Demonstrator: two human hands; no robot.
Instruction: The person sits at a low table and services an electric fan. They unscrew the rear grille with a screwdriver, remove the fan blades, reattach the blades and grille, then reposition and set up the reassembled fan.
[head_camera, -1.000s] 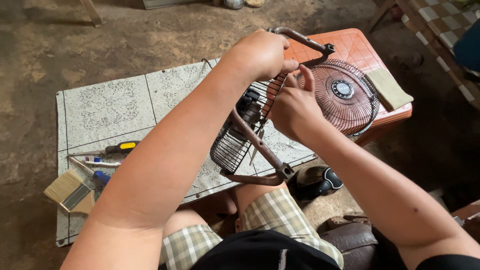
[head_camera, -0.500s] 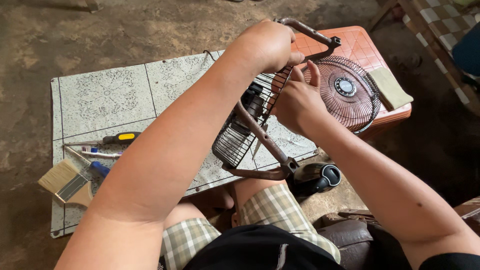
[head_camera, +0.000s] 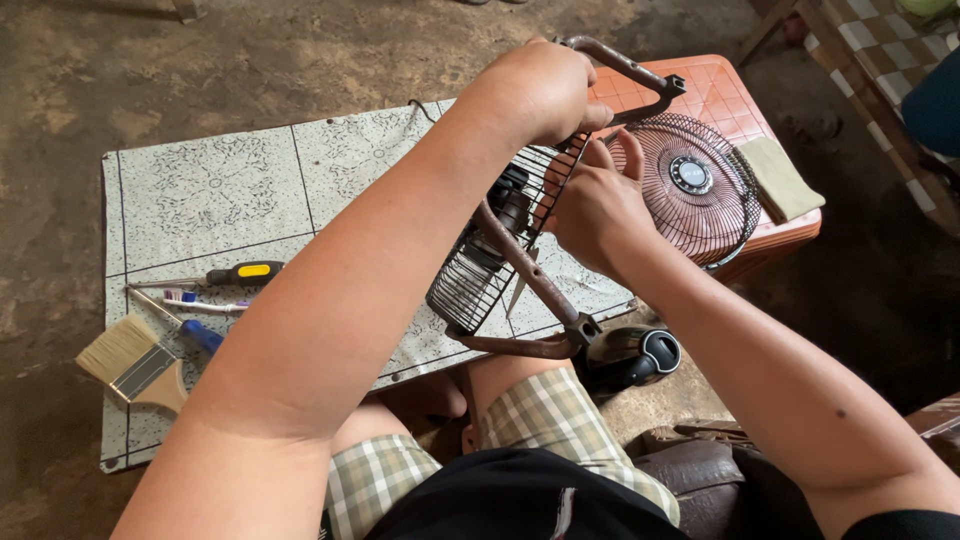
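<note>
Gripping the rusty fan frame (head_camera: 640, 75) with the left hand (head_camera: 545, 85), clenched near the top centre of the frame. Pressing the right hand (head_camera: 600, 215), fingers closed on the rear wire guard (head_camera: 470, 285) at the centre. Probably better keeping the frame steady while working the guard loose, avoiding the fan's blades. Front grille (head_camera: 690, 185) lying on the orange stool (head_camera: 730, 100), upper right.

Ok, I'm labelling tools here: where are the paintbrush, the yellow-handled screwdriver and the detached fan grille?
paintbrush (head_camera: 125, 360): head view, on its metal ferrule.
yellow-handled screwdriver (head_camera: 245, 271): head view, on the yellow and black handle.
detached fan grille (head_camera: 692, 175): head view, on its round centre cap.
</note>
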